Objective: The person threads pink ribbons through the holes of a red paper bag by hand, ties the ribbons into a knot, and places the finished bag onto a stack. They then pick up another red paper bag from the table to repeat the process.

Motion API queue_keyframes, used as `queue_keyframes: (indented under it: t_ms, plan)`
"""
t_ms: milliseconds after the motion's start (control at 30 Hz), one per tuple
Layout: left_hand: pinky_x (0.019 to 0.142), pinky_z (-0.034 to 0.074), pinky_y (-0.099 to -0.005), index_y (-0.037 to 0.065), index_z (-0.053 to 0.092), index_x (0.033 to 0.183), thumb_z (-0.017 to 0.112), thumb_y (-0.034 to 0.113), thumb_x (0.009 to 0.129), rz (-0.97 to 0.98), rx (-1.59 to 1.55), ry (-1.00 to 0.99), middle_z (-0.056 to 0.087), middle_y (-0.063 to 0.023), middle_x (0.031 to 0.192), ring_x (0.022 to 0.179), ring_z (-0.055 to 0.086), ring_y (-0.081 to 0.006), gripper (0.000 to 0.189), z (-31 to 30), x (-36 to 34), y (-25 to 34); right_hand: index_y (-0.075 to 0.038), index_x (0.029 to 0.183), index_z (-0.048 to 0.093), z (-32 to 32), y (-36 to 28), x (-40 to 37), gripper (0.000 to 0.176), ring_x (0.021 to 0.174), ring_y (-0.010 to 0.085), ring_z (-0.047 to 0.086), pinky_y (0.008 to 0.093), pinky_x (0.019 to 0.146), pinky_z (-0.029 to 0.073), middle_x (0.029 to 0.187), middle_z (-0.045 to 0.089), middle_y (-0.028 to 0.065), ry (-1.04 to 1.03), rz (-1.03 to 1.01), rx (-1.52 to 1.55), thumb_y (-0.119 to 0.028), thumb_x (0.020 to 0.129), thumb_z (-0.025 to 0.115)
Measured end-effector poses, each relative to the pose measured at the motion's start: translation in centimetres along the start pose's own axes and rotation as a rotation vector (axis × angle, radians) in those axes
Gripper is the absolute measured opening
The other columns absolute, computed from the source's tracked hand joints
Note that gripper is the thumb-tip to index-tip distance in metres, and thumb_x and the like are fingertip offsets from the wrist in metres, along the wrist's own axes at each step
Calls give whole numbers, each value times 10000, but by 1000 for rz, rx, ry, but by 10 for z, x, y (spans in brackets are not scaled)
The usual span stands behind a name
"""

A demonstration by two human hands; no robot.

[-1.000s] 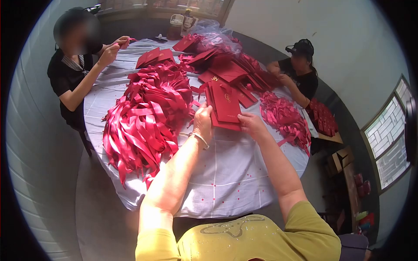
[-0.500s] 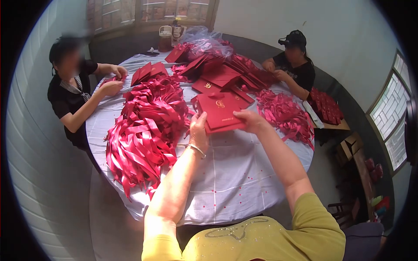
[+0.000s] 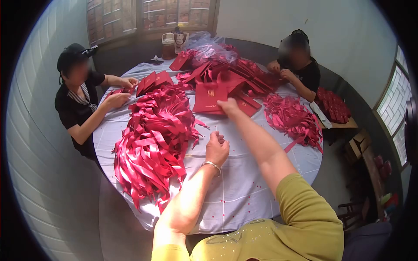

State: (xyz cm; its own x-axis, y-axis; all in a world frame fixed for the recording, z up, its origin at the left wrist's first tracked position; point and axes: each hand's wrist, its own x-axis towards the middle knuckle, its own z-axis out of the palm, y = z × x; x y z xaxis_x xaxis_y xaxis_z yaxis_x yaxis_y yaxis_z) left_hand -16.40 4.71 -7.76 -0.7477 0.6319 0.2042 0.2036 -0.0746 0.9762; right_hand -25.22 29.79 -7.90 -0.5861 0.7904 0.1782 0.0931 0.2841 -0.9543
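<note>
My right hand (image 3: 228,106) is stretched forward, its fingers closed on the lower right corner of a flat red paper gift bag (image 3: 207,92) with a gold emblem. That bag lies over other red bags at the near edge of the pile (image 3: 249,104). Closer to me, my left hand (image 3: 217,148), with a silver bracelet (image 3: 212,165) at the wrist, hovers over the cloth. Its fingers are curled in, and nothing shows in them. Left of it spreads a large heap of glossy red ribbons (image 3: 152,139).
A white checked cloth (image 3: 244,174) covers the round table. Another ribbon heap (image 3: 291,117) lies at right, and clear plastic (image 3: 211,48) tops the back pile. Two people (image 3: 80,93) (image 3: 300,65) handle red pieces at the sides. A lidded jug (image 3: 168,47) stands behind.
The red bag has moved forward from between both hands onto the pile, held by my right hand alone. My left hand has let go and drawn back toward me, fingers curling.
</note>
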Motion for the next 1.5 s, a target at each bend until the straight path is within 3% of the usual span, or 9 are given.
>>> queue_keyframes:
  t_ms: [200,333,567,700,800,1033,1100,1167,1500]
  plan:
    - [906,512,-348,-67,440,1233,607,49,834,67,-5,-1,635,-223,1108,1024,649,-266,448,3,5,-15,32,868,704,-1,-43,-41,498,883,347,693,421,790,551,945,694,240,157,20,-474,-409,660,807]
    - [876,524,-316,-77,436,1223,612,34,851,122,21,-43,640,-211,1098,982,661,-231,426,3,4,-15,72,1043,635,-31,-51,-58,591,1063,388,621,419,902,515,1112,629,288,152,5,-522,-363,671,780]
    - [901,519,-303,-70,438,1214,619,25,856,74,19,-46,642,-182,1097,1009,649,-215,412,0,2,-9,12,950,664,-91,19,-40,345,1017,368,609,417,947,466,987,655,240,270,-231,-461,-237,714,700]
    - [875,532,-324,-58,457,1202,615,40,848,127,51,-37,655,-186,1070,965,672,-232,400,2,1,-10,-7,922,680,-106,15,-25,281,953,332,653,404,878,511,959,688,196,306,-49,-340,-214,732,695]
    - [888,527,-335,-52,462,1198,610,36,842,127,71,-41,661,-181,1055,984,672,-247,396,3,0,-12,19,1074,647,-98,49,27,388,766,171,671,325,625,542,890,699,117,335,-29,-152,-250,810,738]
    - [886,527,-342,-37,471,1202,596,44,850,86,61,-42,672,-191,1076,996,678,-268,382,3,-4,-7,44,1051,652,-75,31,96,448,645,178,610,333,544,490,835,655,125,364,76,-119,-346,832,678]
    - [883,524,-298,-45,461,1197,594,-6,862,61,76,-68,648,-144,1071,987,655,-195,362,2,-7,1,55,1093,654,-73,16,101,526,764,253,655,385,638,508,937,672,189,339,115,-121,-403,836,652]
    - [885,522,-300,-47,457,1202,593,-15,859,51,66,-73,642,-146,1084,992,651,-197,370,3,-7,3,105,1117,621,-68,6,106,651,1116,379,603,406,956,454,1168,615,300,427,165,-59,-449,781,680]
    - [847,537,-306,-16,475,1199,584,-26,848,32,-25,-82,649,-137,1064,943,658,-191,368,6,-10,7,84,1168,618,-70,8,140,626,1228,274,519,356,1033,380,1301,556,239,306,272,343,-362,760,779]
